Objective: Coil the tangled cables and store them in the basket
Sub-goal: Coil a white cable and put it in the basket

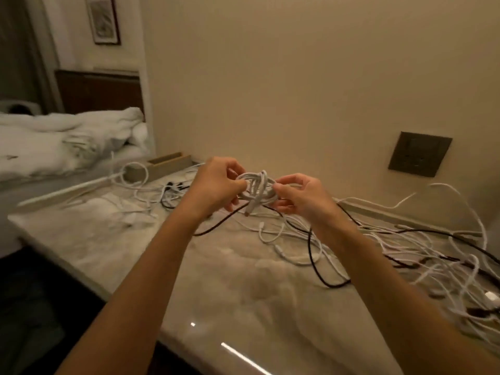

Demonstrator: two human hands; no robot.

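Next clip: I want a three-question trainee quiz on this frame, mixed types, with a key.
1. True or false: the held coil lies in the basket.
2. Which grips the coil? A) left hand only B) right hand only C) both
3. Fill in: the largest loose tangle lies on the table's ____ side.
Key: 1 false; 2 C; 3 right.

Head view, down over table (pixel 243 280)
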